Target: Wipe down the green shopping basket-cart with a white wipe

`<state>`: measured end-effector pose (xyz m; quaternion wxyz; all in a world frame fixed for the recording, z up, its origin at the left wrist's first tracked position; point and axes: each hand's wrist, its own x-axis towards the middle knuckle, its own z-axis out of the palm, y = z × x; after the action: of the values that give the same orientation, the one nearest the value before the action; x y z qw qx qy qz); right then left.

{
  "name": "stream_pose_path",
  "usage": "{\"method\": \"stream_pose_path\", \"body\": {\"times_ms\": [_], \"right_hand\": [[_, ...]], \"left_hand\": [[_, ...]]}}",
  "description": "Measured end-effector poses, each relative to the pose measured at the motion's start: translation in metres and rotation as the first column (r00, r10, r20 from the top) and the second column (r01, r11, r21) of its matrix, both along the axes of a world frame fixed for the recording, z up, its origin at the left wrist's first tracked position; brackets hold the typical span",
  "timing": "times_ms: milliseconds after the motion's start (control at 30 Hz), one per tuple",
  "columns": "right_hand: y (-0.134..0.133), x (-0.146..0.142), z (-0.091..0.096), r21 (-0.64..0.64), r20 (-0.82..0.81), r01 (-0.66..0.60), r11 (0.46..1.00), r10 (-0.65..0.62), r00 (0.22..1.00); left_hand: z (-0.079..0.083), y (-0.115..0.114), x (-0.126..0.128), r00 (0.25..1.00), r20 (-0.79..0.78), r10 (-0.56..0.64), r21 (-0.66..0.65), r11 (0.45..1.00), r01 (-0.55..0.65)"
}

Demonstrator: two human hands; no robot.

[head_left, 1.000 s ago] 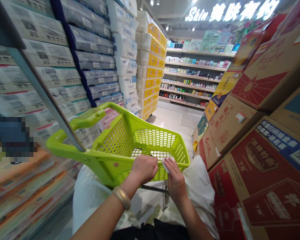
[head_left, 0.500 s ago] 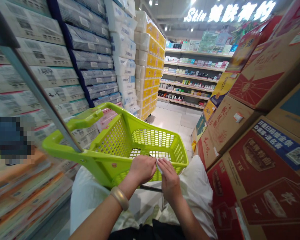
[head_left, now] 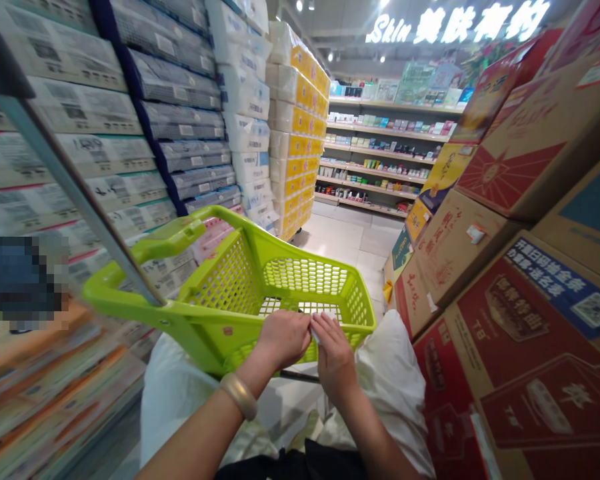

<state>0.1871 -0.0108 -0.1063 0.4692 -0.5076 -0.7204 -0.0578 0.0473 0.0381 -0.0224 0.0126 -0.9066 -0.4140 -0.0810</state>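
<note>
A green plastic shopping cart (head_left: 190,337) stands before me, its basket tilted across my view. My left hand (head_left: 285,337), below a gold bangle (head_left: 239,396), is closed around the basket's near rim. Right beside it, my right hand (head_left: 334,353) presses a white tissue or wipe (head_left: 316,333) against the same rim, fingers bent over it. Most of the white piece is hidden under those fingers. The basket's slotted floor (head_left: 275,307) shows behind my hands.
Stacked cartons (head_left: 520,333) rise close on the right. Packaged paper goods (head_left: 190,127) and yellow-white packs (head_left: 300,120) line the left. Shelves of small products (head_left: 385,140) stand at the back, beyond the pale tiled floor (head_left: 340,233). A grey metal pole (head_left: 80,180) crosses the left.
My right hand has slid slightly left along the rim, closer to my left hand, with the white piece under it. My left hand stays on the rim.
</note>
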Motion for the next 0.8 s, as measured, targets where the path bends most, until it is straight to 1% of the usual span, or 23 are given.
{"method": "stream_pose_path", "body": {"times_ms": [33,100,233,300,333,400,533,600,667,700,800], "right_hand": [[0.0,0.001,0.0,0.001,-0.004,0.002,1.0,-0.002,1.0],[-0.003,0.015,-0.003,0.007,-0.015,0.032,0.999,-0.031,0.999],[-0.014,0.054,-0.017,0.028,-0.071,0.18,0.983,-0.178,0.981],[-0.016,0.061,-0.02,0.029,-0.099,0.253,0.967,-0.249,0.963],[-0.015,0.06,-0.02,0.029,-0.102,0.273,0.962,-0.268,0.958],[-0.012,0.047,-0.017,0.035,-0.083,0.253,0.967,-0.25,0.965],[-0.003,0.013,-0.007,0.031,0.002,0.074,0.997,-0.074,0.997],[-0.002,0.008,-0.005,0.024,0.021,0.018,1.0,-0.019,1.0],[-0.005,0.018,-0.008,0.026,0.013,0.016,1.0,-0.016,1.0],[-0.007,0.028,-0.01,0.03,-0.003,0.039,0.999,-0.039,0.999],[-0.015,0.059,-0.019,0.038,-0.072,0.173,0.984,-0.17,0.983]], "left_hand": [[0.0,0.0,0.0,1.0,-0.001,0.0,0.001,1.0,0.0],[0.0,0.0,-0.001,1.0,0.0,-0.002,0.004,1.0,0.002],[-0.003,0.0,0.0,1.0,-0.001,-0.004,0.017,1.0,0.004],[-0.004,0.001,0.0,1.0,-0.007,-0.009,0.024,1.0,0.009],[-0.004,0.002,0.0,1.0,-0.007,-0.01,0.028,1.0,0.01],[-0.004,0.002,0.001,1.0,-0.004,-0.01,0.035,0.999,0.01],[-0.003,0.002,0.0,1.0,-0.005,-0.01,0.038,0.999,0.011],[-0.002,0.001,0.0,1.0,-0.003,-0.012,0.037,0.999,0.012],[-0.002,0.0,0.0,1.0,0.004,-0.01,0.035,0.999,0.01],[-0.002,0.0,0.0,1.0,0.008,-0.008,0.034,0.999,0.007],[-0.004,0.001,0.0,1.0,0.012,-0.002,0.032,0.999,0.002]]}}
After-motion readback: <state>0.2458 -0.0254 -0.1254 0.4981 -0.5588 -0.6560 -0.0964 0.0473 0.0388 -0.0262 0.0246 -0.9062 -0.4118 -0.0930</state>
